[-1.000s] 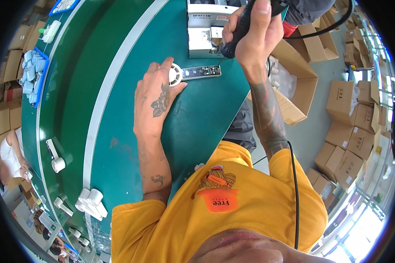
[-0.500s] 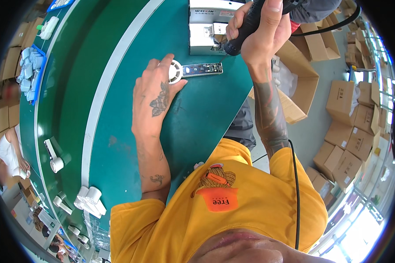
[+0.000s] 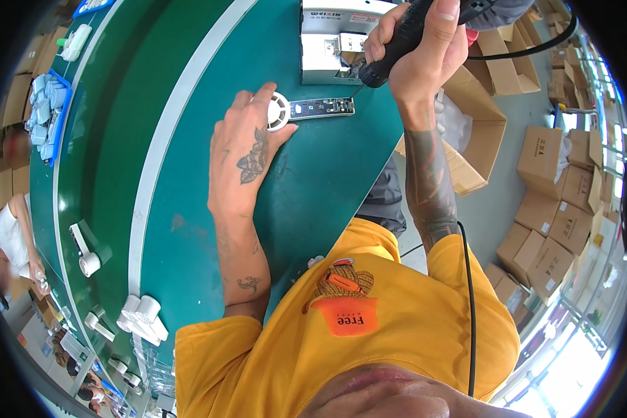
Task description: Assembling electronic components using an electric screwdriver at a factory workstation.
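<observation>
Head view: white round-headed device [image 3: 311, 109], circuit board [image 3: 326, 107] exposed, lies on green table [image 3: 313, 171]; left hand [image 3: 244, 150] grasps its round end; right hand [image 3: 421, 73] clenches black power screwdriver [image 3: 403, 43], bit near the board's far end.

Shows teal across the tabletop [image 3: 313, 174], deeper glossy green along the belt [image 3: 111, 139], pale grey on the curved strip [image 3: 168, 125] between. Reads white on the spoked ring [image 3: 279, 112] and blue-black with light specks on the circuit board [image 3: 317, 108]. Shows a dark flower tattoo on the left hand [image 3: 244, 150]; plain black on the screwdriver [image 3: 400, 45] in the right hand [image 3: 425, 70]; dense dark tattooing along the right forearm [image 3: 428, 181]. Runs golden yellow over the T-shirt [image 3: 397, 327], orange and brown in the chest print [image 3: 343, 317]. Bright blue on the tray [image 3: 67, 115], grey-blue on its pieces [image 3: 44, 104]; plain brown on the cartons [image 3: 543, 209].
</observation>
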The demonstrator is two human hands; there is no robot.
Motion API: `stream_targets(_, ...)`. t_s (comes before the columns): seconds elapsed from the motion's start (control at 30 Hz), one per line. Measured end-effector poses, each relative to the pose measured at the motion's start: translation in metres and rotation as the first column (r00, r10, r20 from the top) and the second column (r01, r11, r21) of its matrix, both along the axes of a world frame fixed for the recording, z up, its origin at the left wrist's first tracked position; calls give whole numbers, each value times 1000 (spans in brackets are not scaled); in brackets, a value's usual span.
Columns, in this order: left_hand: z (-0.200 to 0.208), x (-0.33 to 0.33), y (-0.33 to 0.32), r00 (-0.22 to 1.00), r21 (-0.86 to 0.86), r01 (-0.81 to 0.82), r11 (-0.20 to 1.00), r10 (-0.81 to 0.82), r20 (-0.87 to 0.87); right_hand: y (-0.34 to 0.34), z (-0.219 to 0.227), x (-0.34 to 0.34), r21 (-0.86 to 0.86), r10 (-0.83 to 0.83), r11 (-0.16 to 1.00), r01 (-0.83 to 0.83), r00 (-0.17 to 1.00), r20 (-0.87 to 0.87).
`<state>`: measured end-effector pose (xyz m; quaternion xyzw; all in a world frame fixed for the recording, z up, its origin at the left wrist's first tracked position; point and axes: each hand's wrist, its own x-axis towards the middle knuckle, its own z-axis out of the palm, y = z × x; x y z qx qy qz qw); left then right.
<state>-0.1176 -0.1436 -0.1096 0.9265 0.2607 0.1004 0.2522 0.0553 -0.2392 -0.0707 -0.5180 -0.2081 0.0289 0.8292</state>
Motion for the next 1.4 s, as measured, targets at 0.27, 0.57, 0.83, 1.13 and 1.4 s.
stream_targets(0.27, -1, 2, 1, 1000, 0, 4, 1000, -4, -1, 13, -32, 19, 567, 390, 690, -451, 891, 233)
stream_targets(0.57, -1, 0, 5, 999, 15, 28, 1000, -28, 27, -7, -12, -11, -88, 96, 993, -77, 967, 236)
stream_targets(0.83, -7, 9, -3, 996, 23, 80, 997, -81, 47, 29, 36, 4, 68, 66, 993, -96, 932, 357)
stream_targets(1.13, -10, 7, -5, 992, 34, 99, 994, -101, 73, 30, 29, -2, -84, 78, 995, -54, 946, 314)
stream_targets(1.4, -11, 7, -6, 994, 2, 78, 997, -78, 75, 34, 18, -33, -11, 250, 968, -251, 956, 153)
